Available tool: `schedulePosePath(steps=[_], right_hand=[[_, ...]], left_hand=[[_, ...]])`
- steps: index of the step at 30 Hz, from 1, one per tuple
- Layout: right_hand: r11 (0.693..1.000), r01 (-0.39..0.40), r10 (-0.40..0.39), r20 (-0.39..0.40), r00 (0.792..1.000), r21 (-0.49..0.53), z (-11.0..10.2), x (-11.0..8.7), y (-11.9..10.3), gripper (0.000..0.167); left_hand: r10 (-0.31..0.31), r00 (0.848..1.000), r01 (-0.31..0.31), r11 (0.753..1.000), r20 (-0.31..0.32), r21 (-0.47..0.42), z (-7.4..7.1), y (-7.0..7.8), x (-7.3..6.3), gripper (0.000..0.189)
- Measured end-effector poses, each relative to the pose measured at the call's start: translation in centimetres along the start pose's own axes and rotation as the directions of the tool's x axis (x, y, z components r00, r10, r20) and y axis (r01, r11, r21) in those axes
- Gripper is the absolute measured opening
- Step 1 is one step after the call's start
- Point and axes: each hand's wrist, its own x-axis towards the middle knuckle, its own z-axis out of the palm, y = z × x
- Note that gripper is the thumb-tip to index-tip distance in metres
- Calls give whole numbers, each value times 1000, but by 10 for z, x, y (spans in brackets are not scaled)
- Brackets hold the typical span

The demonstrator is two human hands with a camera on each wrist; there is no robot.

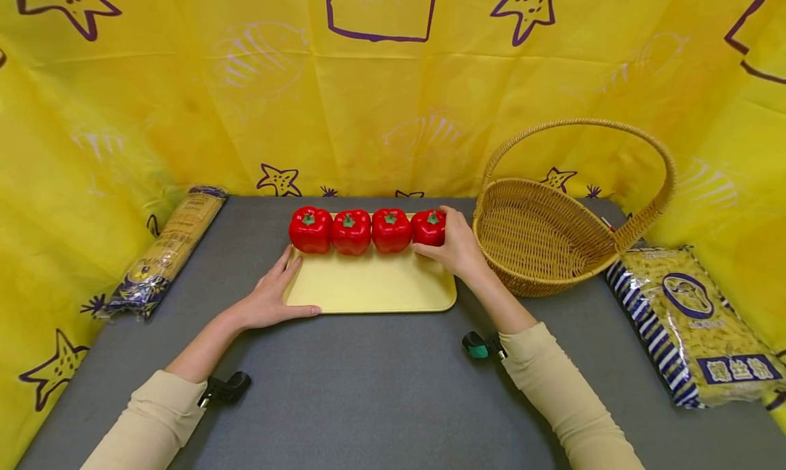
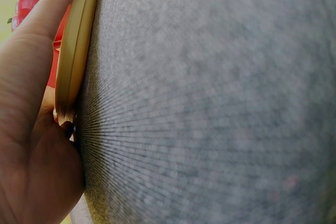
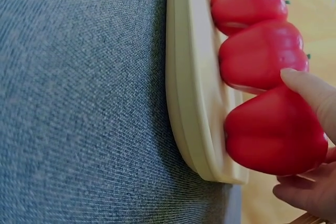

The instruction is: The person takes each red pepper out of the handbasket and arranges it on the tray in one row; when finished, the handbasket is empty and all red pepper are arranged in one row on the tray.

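Several red bell peppers (image 1: 351, 232) with green stems stand in a row along the back of a pale yellow tray (image 1: 368, 286). My right hand (image 1: 459, 246) grips the rightmost bell pepper (image 1: 427, 227), its thumb at the front and fingers round the right side. In the right wrist view this bell pepper (image 3: 275, 132) sits at the tray's end, close beside its neighbour. My left hand (image 1: 270, 297) holds the tray's front left corner, fingers along the left side and thumb on the front edge. The left wrist view shows the thumb (image 2: 39, 30) lying along the tray rim (image 2: 79, 40).
A wicker basket (image 1: 534, 279) with a tall handle stands just right of the tray. Beyond it lies a yellow, blue-striped pasta bag (image 1: 694, 327). A long noodle packet (image 1: 166, 252) lies at the left. Yellow patterned cloth (image 1: 381, 81) hangs behind the grey table (image 1: 368, 388).
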Motion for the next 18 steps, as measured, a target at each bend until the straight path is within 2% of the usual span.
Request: schedulePosePath(steps=[11,18], right_hand=[[1000,4,-3,16,1000,-25,-4,-5,-6,100],[996,78,-80,-39,996,-44,-11,-11,-10,99]], left_hand=[[7,1000,-7,1000,-4,-6,1,0,0,113],[13,1000,-13,1000,-11,-26,-2,-3,1,112]])
